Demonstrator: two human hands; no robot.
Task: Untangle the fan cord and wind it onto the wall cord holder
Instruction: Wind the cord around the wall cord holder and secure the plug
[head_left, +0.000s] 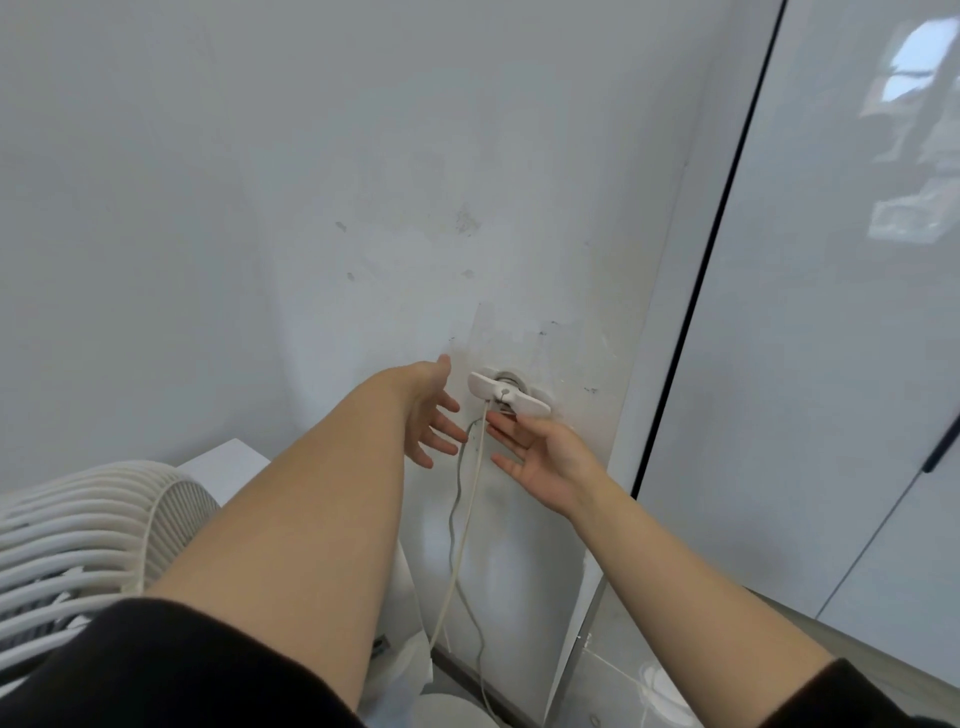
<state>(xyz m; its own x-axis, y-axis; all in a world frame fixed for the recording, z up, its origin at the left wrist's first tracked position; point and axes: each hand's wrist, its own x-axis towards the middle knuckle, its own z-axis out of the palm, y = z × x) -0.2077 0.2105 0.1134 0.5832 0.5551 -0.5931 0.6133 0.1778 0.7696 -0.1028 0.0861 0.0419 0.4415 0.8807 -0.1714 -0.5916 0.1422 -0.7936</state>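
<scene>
The left hand (430, 415) was open, its fingers straight and fanned apart, palm turned inward toward the other hand, and it held nothing. The right hand (540, 460) was likewise open, fingers straight and slightly spread, palm facing the left one, gripping nothing. Both bare forearms reached forward and upward from black sleeves (156, 670) toward the wall (260, 208), with the hands near each other just below the white cord holder (509, 393) fixed to it. The right fingertips (496, 420) lay just beneath the holder's lower edge; whether they touched it could not be told. The fan cord (467, 519) was wound at the holder's hub and hung down between the two hands to the floor. The fan (78, 535) stood at lower left, beside the left arm.
</scene>
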